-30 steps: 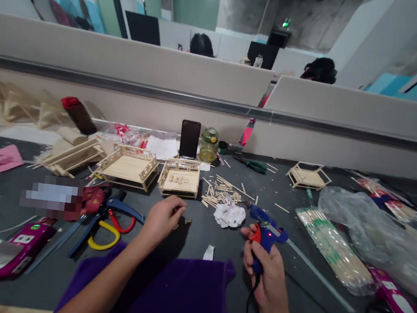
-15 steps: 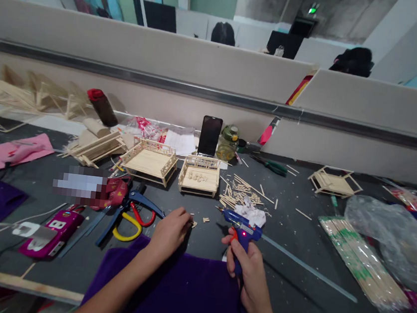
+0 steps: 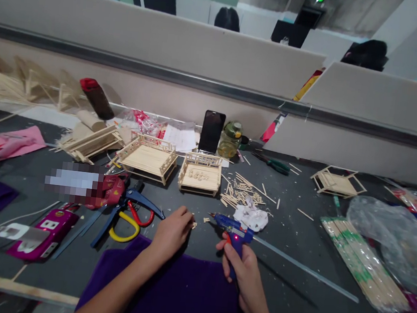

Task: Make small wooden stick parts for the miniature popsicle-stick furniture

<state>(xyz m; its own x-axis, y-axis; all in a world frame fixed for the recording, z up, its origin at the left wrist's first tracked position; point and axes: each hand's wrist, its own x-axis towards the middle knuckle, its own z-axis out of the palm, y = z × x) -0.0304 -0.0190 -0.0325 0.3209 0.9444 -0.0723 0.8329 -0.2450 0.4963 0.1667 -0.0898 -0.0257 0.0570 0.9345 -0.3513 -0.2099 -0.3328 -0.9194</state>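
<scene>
Here, on the dark tabletop [image 3: 291, 227], a blue glue gun [image 3: 234, 227] fills the right hand [image 3: 243, 270]'s closed grip, its long axis running leftward, towards the left hand [image 3: 171, 232]. Those fingertips, together, seem to pinch a tiny wooden piece [image 3: 194, 225] (the grip is partly hidden); a loose piece [image 3: 206, 220] lies between, just beside the nozzle [image 3: 212, 215].

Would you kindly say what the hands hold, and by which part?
The right hand holds the blue glue gun by its handle. The left hand is at a small wooden piece; whether it grips cannot be told.
</scene>
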